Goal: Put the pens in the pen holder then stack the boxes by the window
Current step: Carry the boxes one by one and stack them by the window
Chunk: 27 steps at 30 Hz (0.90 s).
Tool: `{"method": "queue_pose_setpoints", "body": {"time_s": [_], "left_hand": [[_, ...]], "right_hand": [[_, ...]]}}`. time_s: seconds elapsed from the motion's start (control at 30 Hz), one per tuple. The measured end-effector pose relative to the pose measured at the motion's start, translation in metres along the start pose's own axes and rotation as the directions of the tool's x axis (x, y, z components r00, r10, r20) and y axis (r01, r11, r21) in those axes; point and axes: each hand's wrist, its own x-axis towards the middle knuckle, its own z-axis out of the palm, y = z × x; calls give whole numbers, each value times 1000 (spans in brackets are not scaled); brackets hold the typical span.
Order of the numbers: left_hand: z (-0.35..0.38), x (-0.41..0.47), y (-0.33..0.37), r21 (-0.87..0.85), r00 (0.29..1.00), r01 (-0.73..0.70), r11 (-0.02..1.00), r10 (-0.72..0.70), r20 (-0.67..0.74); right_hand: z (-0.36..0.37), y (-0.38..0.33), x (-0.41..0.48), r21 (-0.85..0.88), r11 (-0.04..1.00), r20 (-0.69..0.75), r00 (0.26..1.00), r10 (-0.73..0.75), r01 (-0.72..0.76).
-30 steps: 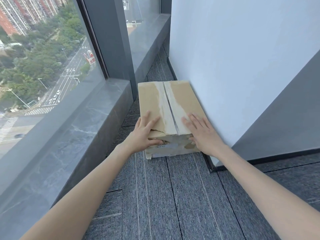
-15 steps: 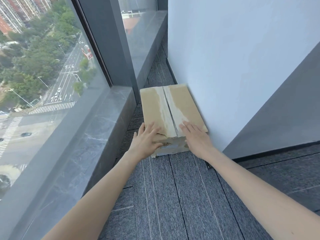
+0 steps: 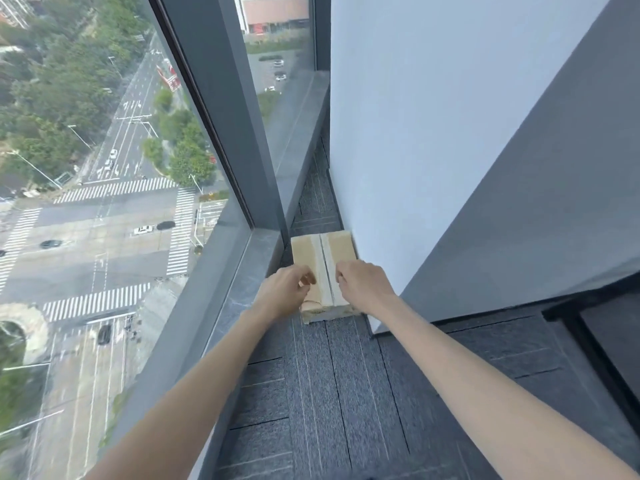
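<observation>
One brown cardboard box (image 3: 341, 247) with a pale strip down its top seam lies on the grey carpet, wedged between the window sill and the white wall. My left hand (image 3: 282, 291) hovers over its near left corner and my right hand (image 3: 363, 285) over its near right corner. Both hands are lifted off the box, their fingers loosely curled and holding nothing. The hands hide the near part of the box top. No pens or pen holder are in view.
A dark stone window sill (image 3: 242, 282) and tall glass run along the left. The white wall (image 3: 415, 168) and a grey panel (image 3: 536, 202) close the right. Carpet tiles (image 3: 329, 393) stretch toward me.
Both hands have come off the box top and their fingers have curled in. My view has risen and pulled back, so the box looks smaller and farther away.
</observation>
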Motion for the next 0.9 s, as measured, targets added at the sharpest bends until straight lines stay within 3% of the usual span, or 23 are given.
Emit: {"method": "queue_pose_setpoints", "body": {"time_s": [0.23, 0.43, 0.63, 0.9], "left_hand": [[-157, -64, 137, -75, 998, 14, 997, -18, -54], [-224, -114, 214, -129, 992, 1, 992, -18, -125], [-255, -170, 274, -195, 979, -82, 977, 43, -197], [-242, -261, 333, -259, 967, -229, 938, 189, -170]], "right_hand": [[-196, -47, -67, 37, 998, -21, 998, 51, -50], [-306, -62, -126, 82, 994, -99, 992, 76, -68], [-367, -67, -206, 114, 990, -162, 981, 106, -88], [-382, -74, -334, 78, 985, -203, 965, 167, -154]]}}
